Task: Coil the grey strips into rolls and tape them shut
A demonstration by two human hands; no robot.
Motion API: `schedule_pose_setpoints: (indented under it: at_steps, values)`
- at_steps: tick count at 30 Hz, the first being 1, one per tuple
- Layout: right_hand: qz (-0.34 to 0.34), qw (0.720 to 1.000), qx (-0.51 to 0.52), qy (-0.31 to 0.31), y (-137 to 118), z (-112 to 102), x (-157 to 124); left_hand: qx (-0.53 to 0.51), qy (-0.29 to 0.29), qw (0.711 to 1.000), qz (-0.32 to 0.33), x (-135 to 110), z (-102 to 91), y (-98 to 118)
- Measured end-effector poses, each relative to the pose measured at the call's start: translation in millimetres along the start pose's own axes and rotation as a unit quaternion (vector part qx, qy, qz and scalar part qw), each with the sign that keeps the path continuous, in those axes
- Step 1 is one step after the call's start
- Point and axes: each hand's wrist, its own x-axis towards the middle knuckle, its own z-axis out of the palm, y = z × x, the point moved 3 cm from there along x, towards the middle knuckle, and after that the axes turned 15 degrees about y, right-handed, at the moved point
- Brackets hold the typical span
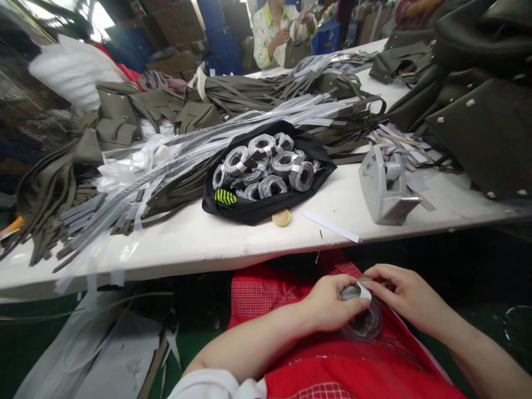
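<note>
Over my lap, my left hand (330, 302) is closed round a coiled strap wrapped in clear plastic (366, 324). A white paper band (364, 292) lies across the top of the coil, under my left thumb. The fingers of my right hand (401, 288) are bent and pinched together at the band's upper end, touching the coil. Just what they pinch is partly hidden. On the table ahead, a black cloth bag (249, 213) with yellow-green letters holds several similar banded coils (272, 187).
A grey tape dispenser (382, 191) stands near the table's front edge (266, 246). A white strip (331, 227) and a yellowish disc (281, 217) lie beside the bag. Olive straps (245, 91) and plastic-sleeved strips (266, 119) spread behind. Olive bags (490, 130) pile up right. Another person (276, 39) stands across.
</note>
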Motion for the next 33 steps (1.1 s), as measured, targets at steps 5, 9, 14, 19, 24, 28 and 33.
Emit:
schedule_pose_setpoints:
  at_steps: [5,9,14,19,24,28,33]
  values:
    - [0.025,0.992,0.033,-0.122,-2.0,-15.5,13.1,-0.012,-0.003,1.0,-0.009,-4.9,4.0,4.4]
    - [0.014,0.984,0.007,-0.177,-7.6,-17.9,17.4,0.082,-0.017,0.994,0.062,-8.1,4.2,13.9]
    - [-0.123,0.97,-0.186,-0.097,-16.1,-10.5,12.0,0.091,0.021,0.992,0.079,-4.7,6.7,10.7]
    - [-0.327,0.9,-0.28,0.068,-21.0,3.7,-6.6,-0.06,0.079,0.994,-0.047,10.1,6.2,-3.7]
    - [-0.367,0.867,-0.292,0.171,-20.0,24.4,-24.9,-0.118,0.158,0.98,-0.016,25.0,-6.8,9.7]
    - [-0.346,0.892,-0.23,0.176,-27.6,15.8,-22.6,-0.104,0.174,0.978,0.039,26.8,-14.7,23.7]
    - [-0.275,0.872,-0.178,0.364,-19.8,-68.0,27.8,-0.072,0.173,0.982,-0.014,20.6,-19.4,18.6]
